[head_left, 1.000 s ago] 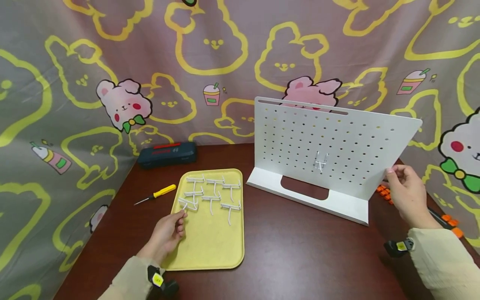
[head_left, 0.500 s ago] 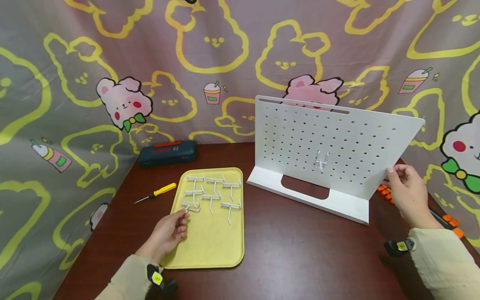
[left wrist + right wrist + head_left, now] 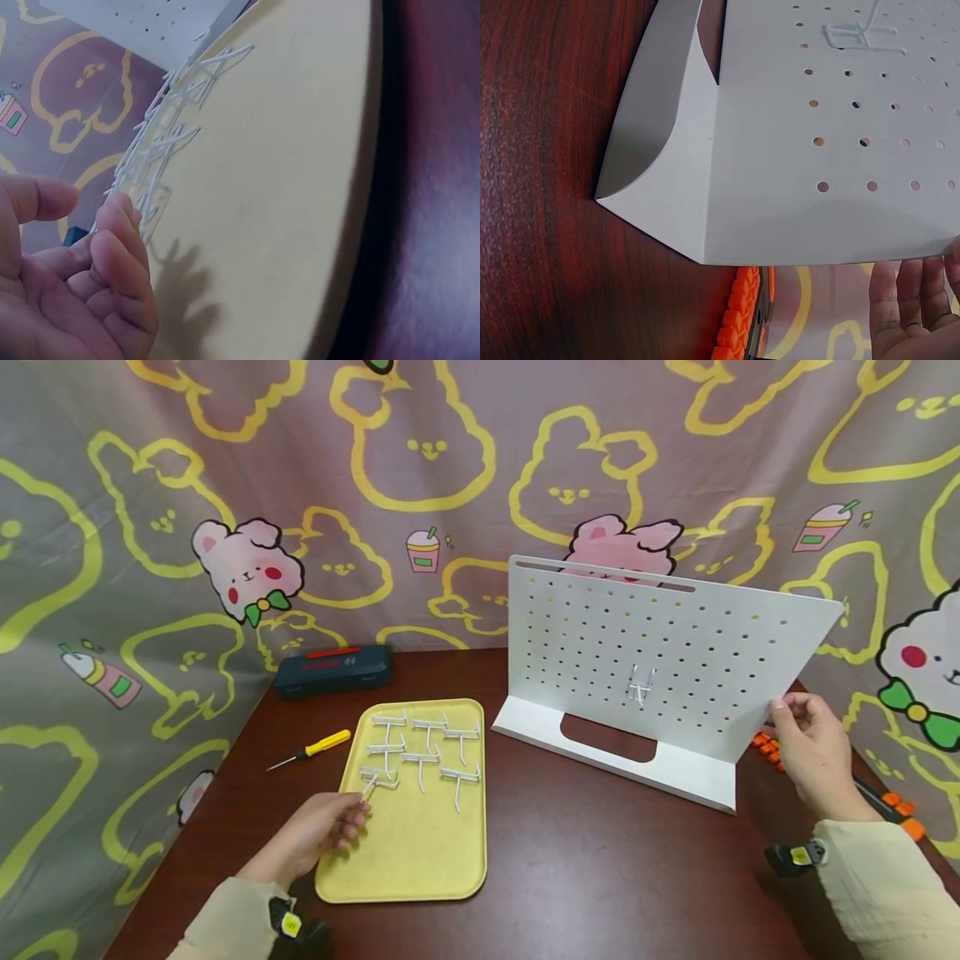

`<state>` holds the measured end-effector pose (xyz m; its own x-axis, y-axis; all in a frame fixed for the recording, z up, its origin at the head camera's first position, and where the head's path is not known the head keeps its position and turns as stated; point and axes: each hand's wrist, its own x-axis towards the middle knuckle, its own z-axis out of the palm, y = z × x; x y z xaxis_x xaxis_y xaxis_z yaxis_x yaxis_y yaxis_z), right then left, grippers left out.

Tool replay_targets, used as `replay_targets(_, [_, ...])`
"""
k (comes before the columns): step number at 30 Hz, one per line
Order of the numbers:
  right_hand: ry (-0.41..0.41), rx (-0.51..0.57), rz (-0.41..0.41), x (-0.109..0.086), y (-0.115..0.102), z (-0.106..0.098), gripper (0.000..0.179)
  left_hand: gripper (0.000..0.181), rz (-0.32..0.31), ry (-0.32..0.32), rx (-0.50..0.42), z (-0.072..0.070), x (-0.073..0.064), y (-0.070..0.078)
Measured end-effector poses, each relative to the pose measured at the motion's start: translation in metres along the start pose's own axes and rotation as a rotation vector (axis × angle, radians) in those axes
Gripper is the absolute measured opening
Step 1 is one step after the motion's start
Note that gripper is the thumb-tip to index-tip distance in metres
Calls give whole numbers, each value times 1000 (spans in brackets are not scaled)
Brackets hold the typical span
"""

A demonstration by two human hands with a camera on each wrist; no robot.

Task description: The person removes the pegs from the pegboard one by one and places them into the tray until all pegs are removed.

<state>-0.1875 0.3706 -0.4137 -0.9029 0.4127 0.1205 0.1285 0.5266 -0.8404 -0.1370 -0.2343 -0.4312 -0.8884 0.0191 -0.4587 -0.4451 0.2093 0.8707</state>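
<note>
My left hand is over the left side of the yellow tray, its fingers loosely bent. In the left wrist view the thumb stands apart from the fingers, with nothing between them. Just past the fingertips lies a white wire hook, its prong pointing back toward the hand. Several similar white pegboard hooks lie in the tray's far half. My right hand grips the right edge of a white pegboard, thumb in front and fingers behind. One hook hangs in the board's lower middle.
A yellow-handled screwdriver lies left of the tray, and a dark blue case stands behind it. Orange pieces with a black bar lie behind and right of the pegboard. A patterned curtain surrounds the table.
My left hand turned the nearest-left hook straighter on the tray, then let go of its prong and drew back slightly left and toward me. The right hand has stayed on the pegboard.
</note>
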Motion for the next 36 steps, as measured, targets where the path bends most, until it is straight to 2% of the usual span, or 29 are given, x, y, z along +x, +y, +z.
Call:
replay_targets(7, [1,9,-8,1,1,1,37,30,44,8,90,-11,-8,4])
replay_targets(13, [6,6,9,2,1,0,37,32,97,27,127,-1,3,23])
replay_targets(16, [7,8,7,1,0,1,38,35,136,15,134,11,11,39])
replay_targets(22, [3,25,-10,-1,0,1,38,32,271,-29,122,38,28,74])
replay_targets(28, [-2,13,-22,0,-1,2,40,25,363,-75,63,65,38,109])
replay_targets(33, [2,2,-12,0,1,0,40,25,450,-141,5,94,50,135])
replay_targets(36, [7,9,-12,-1,2,0,39,24,476,-167,-11,114,57,149])
